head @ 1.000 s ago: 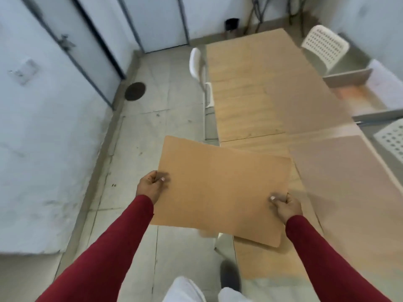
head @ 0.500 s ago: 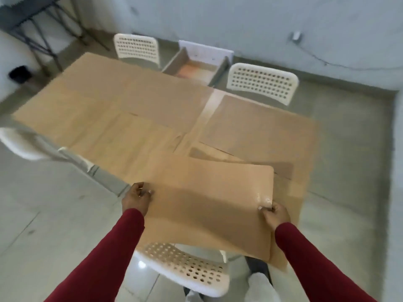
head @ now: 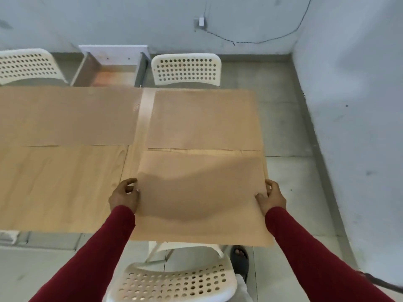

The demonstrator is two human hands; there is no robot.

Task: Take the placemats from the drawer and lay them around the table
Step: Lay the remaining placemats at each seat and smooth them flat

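Note:
A tan placemat (head: 200, 192) lies over the near right corner of the wooden table (head: 65, 186), its near edge hanging past the table's edge. My left hand (head: 124, 196) holds its left edge and my right hand (head: 270, 196) pinches its right edge. Two more placemats lie on the far side: one at the far right (head: 205, 118) and one at the far left (head: 65, 114). The open drawer (head: 109, 70) sticks out beyond the table's far edge and looks empty inside.
White perforated chairs stand around the table: one just below me (head: 174, 282), one across (head: 185, 69) and one at the far left (head: 28, 66). A wall (head: 359, 105) runs close along the right side. My foot in a dark sandal (head: 239, 256) is on the floor.
I have turned to face the table squarely, and the placemat has come down from mid-air onto the near right corner of the table. Both hands still hold its side edges.

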